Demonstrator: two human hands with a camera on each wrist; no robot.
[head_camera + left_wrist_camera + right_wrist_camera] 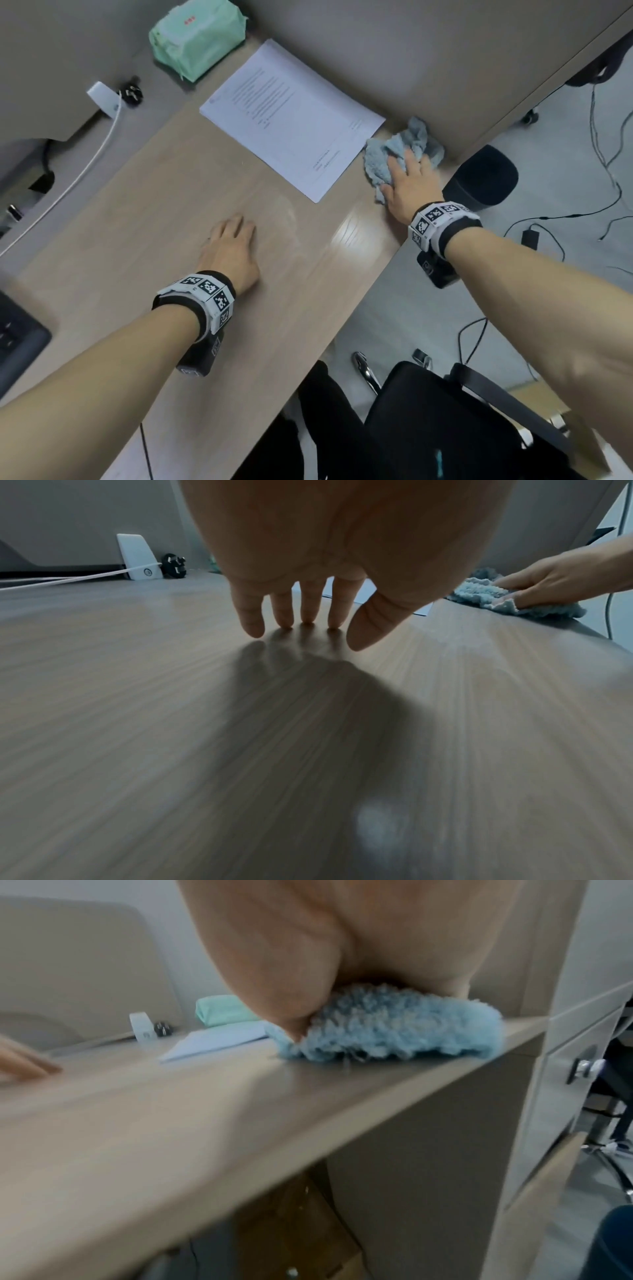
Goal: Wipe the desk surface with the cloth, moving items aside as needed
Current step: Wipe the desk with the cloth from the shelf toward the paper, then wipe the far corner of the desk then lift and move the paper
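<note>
A fluffy light-blue cloth [380, 161] [479, 593] [394, 1031] lies bunched at the desk's far right corner, beside the front edge. My right hand [407, 181] [548, 580] [342, 947] presses down on it with straight fingers and the palm on top. My left hand [233, 246] [308, 561] is in the middle of the wooden desk [154, 205], open, its fingertips touching the bare surface. A faint damp streak shows on the wood just right of it.
A printed paper sheet [291, 116] [219, 1039] lies left of the cloth, almost touching it. Behind stand a green tissue pack [195, 37], a white charger [102, 97] with cable and a black plug [132, 90]. A keyboard [17, 329] lies left; chair [445, 428] and bin [486, 178] below.
</note>
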